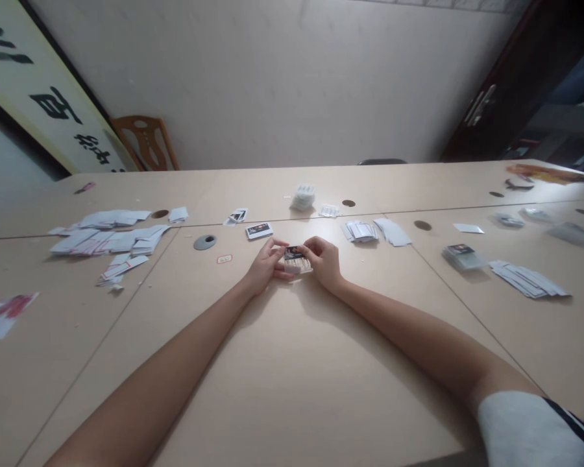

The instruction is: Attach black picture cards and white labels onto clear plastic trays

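Left hand (266, 267) and right hand (324, 262) clamp the picture-topped pack (296, 263) between them.

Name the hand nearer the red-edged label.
Left. The left hand is to the right of the label; the right hand is farther right, on the far side of the pack both hold.

We log: framed calligraphy (56, 107), upper L | wood chair (139, 122) behind tbl (296, 376), L | gry rd cap (202, 244) on tbl | dk door (509, 65) w/ handle (483, 104), upper R | pale wall (282, 91), bkgd
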The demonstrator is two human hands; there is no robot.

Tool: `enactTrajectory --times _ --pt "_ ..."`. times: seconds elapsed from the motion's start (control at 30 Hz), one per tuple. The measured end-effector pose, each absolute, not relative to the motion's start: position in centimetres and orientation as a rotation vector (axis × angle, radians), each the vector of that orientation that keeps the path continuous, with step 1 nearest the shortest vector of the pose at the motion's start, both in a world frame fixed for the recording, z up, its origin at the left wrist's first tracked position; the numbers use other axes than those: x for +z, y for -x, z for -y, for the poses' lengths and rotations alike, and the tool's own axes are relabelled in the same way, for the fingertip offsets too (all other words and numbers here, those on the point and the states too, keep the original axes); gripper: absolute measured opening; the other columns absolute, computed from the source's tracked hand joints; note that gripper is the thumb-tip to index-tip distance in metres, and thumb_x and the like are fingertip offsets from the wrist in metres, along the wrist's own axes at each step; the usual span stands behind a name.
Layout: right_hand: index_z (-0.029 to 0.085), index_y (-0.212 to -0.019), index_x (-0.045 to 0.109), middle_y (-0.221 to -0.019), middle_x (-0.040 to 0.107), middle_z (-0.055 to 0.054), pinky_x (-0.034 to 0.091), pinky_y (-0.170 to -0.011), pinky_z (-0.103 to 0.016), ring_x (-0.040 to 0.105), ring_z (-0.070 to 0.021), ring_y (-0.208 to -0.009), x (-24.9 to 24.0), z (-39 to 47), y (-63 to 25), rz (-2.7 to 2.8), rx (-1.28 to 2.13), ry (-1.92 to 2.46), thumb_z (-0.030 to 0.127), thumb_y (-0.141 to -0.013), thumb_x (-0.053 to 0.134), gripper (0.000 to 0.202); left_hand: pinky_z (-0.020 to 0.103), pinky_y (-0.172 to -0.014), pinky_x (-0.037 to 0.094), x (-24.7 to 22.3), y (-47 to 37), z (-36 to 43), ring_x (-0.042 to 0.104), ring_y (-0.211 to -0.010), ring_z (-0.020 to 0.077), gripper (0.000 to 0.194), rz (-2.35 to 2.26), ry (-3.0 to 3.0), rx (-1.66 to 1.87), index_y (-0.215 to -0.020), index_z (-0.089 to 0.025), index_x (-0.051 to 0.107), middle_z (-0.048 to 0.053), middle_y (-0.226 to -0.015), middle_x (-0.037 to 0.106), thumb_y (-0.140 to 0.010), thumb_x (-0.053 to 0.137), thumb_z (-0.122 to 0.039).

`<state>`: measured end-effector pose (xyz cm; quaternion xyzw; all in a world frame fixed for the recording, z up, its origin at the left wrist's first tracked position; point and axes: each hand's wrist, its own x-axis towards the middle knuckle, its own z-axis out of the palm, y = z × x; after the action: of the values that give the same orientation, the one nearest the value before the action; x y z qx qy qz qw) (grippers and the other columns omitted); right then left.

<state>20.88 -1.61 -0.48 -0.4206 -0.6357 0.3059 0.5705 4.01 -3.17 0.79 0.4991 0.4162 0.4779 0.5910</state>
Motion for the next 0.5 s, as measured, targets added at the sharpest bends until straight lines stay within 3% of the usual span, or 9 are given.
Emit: enactTrajectory --times 0.5 --pt "0.021 -0.066 0.057 -0.059 0.055 0.003 0.038 -0.057 -0.028 0.048 -0.0139 -0.057 -0.29 1.67 -20.82 1.492 0.701 0.998 0.038 -0.081 0.066 0.024 0.028 -0.05 0.06 0.7 -4.14 3.13 0.073 -0.063 0.0189 0.036 -0.973 -1.156 1.123 -0.1 -0.021 0.05 0.002 -0.095 0.061 -0.081 0.068 -0.045"
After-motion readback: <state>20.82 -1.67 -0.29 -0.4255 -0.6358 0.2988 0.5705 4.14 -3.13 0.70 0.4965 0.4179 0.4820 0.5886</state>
